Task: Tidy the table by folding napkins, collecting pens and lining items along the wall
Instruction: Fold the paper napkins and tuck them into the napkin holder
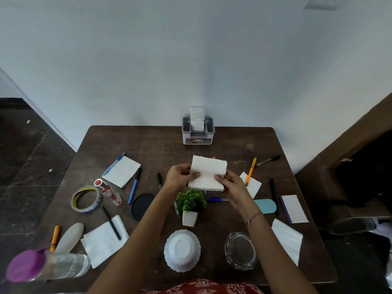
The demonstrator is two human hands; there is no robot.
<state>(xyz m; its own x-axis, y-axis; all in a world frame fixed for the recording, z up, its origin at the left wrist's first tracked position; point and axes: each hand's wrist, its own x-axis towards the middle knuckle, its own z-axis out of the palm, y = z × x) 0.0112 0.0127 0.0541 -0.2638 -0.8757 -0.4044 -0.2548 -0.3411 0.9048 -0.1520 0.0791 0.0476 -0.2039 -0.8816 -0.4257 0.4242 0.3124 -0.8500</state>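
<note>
The dark brown wooden tabletop (161,145) looks matt and scuffed. The white paper napkin (209,174) is soft, embossed. The near clear glass ashtray (240,251) shines; the white ribbed plastic bowl (182,250) is smooth.

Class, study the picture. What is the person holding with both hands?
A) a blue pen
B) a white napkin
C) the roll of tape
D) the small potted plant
B: the left hand and the right hand each pinch a side of the white napkin, which is raised above the table.
</note>
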